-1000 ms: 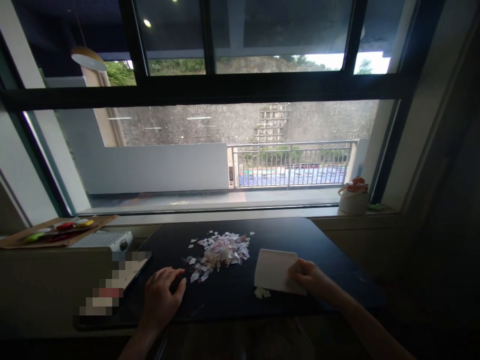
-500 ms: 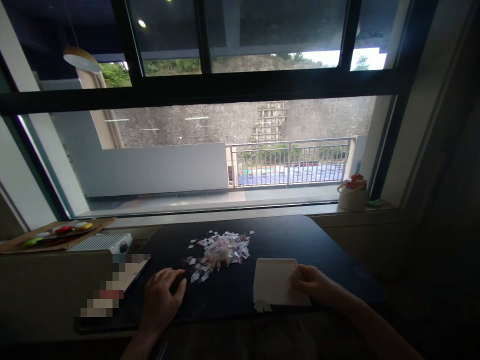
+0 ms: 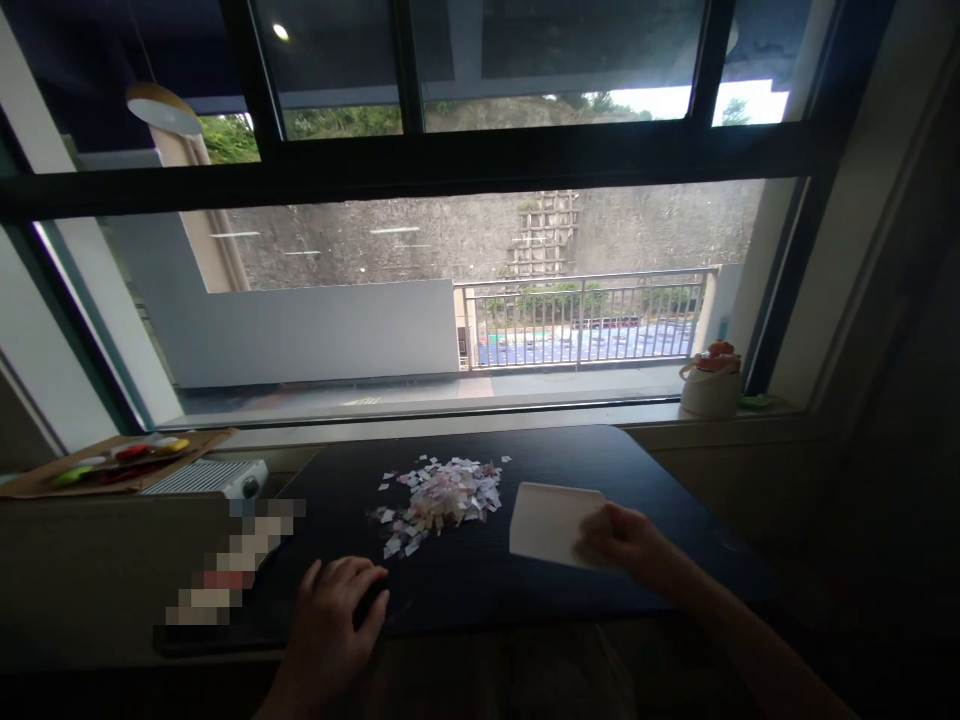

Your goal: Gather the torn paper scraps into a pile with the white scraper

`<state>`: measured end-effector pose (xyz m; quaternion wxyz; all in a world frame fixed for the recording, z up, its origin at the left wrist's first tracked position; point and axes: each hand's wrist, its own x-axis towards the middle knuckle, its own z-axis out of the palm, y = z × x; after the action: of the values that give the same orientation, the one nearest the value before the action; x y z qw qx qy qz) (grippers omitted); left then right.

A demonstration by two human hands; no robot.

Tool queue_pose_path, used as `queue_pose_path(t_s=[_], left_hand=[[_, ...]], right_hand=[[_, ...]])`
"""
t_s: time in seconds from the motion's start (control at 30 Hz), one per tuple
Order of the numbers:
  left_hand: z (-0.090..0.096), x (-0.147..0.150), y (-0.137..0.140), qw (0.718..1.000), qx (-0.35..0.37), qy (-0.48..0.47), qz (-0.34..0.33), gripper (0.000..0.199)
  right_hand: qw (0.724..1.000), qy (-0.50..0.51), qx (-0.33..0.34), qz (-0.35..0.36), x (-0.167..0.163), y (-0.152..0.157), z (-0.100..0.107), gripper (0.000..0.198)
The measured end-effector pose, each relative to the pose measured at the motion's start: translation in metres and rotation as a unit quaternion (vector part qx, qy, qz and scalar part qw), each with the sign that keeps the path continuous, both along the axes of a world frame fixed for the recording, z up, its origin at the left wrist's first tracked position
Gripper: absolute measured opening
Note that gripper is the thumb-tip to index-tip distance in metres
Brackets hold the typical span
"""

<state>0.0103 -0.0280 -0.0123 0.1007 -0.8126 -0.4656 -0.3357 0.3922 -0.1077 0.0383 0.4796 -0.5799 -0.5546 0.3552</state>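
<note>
A heap of small paper scraps [image 3: 454,490] lies in the middle of the dark table [image 3: 600,465], with looser pieces spread along its left side. My right hand [image 3: 611,535] grips the right side of a flat white rectangular sheet with rounded corners [image 3: 551,522]; its exact kind is unclear. The sheet is tilted, to the right of the heap and apart from it. At the table's front edge is my left hand [image 3: 341,605], holding nothing, its fingers loosely curved and its thumb apart. It is nearest to the scraps at the heap's lower left.
A blurred-out flat item [image 3: 232,570] lies along the table's left edge. Beyond it are a white device with a slatted top [image 3: 210,478] and a brown board [image 3: 45,480] with colourful pieces. A white jug with an orange top [image 3: 711,388] stands on the windowsill [image 3: 525,418].
My right hand has raised and tilted the white sheet. Scraps seen at its lower left corner no longer show there. My left hand has shifted slightly right and toward me.
</note>
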Motion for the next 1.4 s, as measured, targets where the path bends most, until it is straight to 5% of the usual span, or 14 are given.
queue_pose_path(t_s=[0.23, 0.37, 0.53, 0.7, 0.9, 1.4], left_hand=[[-0.016, -0.013, -0.02, 0.996, -0.077, 0.03, 0.017, 0.029], [-0.017, -0.012, -0.024, 0.995, -0.094, 0.016, 0.029, 0.031], [-0.017, -0.011, -0.024, 0.995, -0.095, 0.011, 0.04, 0.03], [-0.018, -0.014, -0.024, 0.994, -0.095, 0.029, 0.033, 0.03], [-0.014, -0.011, -0.026, 0.994, -0.101, 0.018, 0.039, 0.031], [-0.012, -0.008, -0.03, 0.994, -0.099, 0.015, 0.034, 0.031]], right_hand=[[0.994, -0.054, 0.084, -0.032, -0.049, 0.05, -0.005, 0.018], [0.995, -0.057, 0.076, 0.004, -0.061, 0.042, -0.007, 0.016], [0.986, -0.13, 0.089, -0.052, -0.054, 0.036, -0.004, 0.017], [0.994, -0.085, 0.071, 0.0, -0.054, 0.036, -0.009, 0.016], [0.981, -0.163, 0.088, -0.059, -0.052, 0.031, -0.001, 0.022], [0.983, -0.169, 0.065, -0.007, -0.062, 0.016, 0.011, 0.014]])
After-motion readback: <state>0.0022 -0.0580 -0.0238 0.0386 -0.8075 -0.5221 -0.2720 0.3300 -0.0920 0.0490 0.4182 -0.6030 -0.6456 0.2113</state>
